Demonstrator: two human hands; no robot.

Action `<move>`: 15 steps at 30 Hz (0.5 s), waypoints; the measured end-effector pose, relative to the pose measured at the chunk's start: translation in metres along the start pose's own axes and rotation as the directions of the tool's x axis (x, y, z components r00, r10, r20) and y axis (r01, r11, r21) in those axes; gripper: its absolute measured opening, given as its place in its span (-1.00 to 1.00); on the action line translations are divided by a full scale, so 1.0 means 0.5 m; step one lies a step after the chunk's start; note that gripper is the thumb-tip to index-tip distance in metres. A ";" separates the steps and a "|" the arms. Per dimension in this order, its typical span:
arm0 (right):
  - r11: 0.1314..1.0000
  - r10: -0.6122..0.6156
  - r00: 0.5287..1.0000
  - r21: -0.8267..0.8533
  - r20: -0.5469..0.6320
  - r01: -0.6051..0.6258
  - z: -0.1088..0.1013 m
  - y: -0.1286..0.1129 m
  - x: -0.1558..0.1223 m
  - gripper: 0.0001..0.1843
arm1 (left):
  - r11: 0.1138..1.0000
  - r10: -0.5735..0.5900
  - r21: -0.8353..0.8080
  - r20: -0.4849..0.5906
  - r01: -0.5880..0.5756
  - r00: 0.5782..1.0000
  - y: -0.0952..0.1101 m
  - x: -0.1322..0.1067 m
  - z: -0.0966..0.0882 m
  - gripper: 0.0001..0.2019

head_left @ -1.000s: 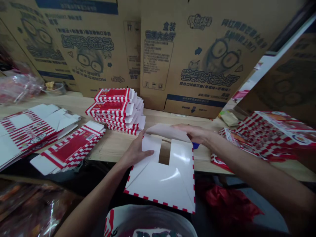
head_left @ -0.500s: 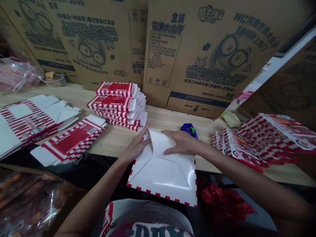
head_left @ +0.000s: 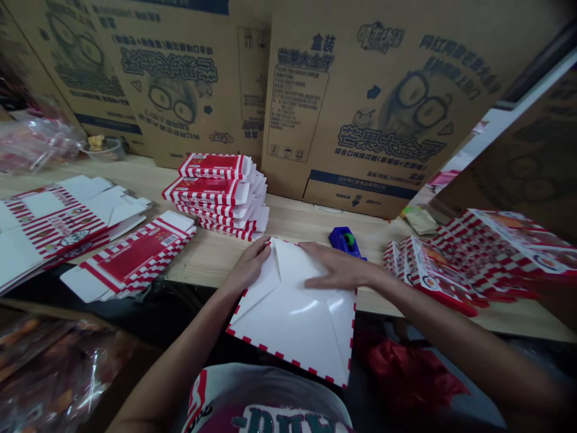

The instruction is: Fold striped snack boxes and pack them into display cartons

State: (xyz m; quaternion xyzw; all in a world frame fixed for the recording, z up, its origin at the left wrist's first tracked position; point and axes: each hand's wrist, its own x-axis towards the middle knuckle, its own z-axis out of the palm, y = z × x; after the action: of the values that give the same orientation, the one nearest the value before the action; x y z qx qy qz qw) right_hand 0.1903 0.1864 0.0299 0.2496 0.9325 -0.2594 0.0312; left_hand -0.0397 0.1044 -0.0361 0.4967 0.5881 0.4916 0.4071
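A white carton [head_left: 293, 319] with a red-and-white striped rim stands on end against the table edge, its bottom flaps folded shut towards me. My left hand [head_left: 247, 267] grips the carton's upper left edge, fingers curled over it. My right hand [head_left: 336, 267] lies flat on the closed flaps near the top, fingers stretched out to the left. A blue tape dispenser [head_left: 345, 240] sits on the table just beyond my right hand.
A stack of flat striped cartons [head_left: 216, 192] stands behind the carton. More flat cartons [head_left: 130, 255] lie at the left, assembled ones [head_left: 464, 258] at the right. Large printed cardboard boxes [head_left: 360, 102] wall off the back. A red bag [head_left: 406, 373] lies below the wooden table [head_left: 288, 222].
The open bottom flaps have been folded down and closed. My right hand came down from the raised top flap onto the flat closed bottom; the tape dispenser came into sight.
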 end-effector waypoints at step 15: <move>0.907 0.355 0.932 0.217 0.065 -0.361 -0.251 -0.128 -0.091 -0.53 | 0.901 0.017 -0.434 0.069 0.015 0.997 0.284 -0.150 -0.036 -0.57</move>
State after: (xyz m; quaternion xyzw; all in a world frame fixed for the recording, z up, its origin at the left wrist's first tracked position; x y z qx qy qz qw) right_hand 0.2079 0.1812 0.1768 0.4151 0.8348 -0.3566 0.0610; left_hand -0.0177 0.0308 0.1060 0.4110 0.4487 0.5925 0.5278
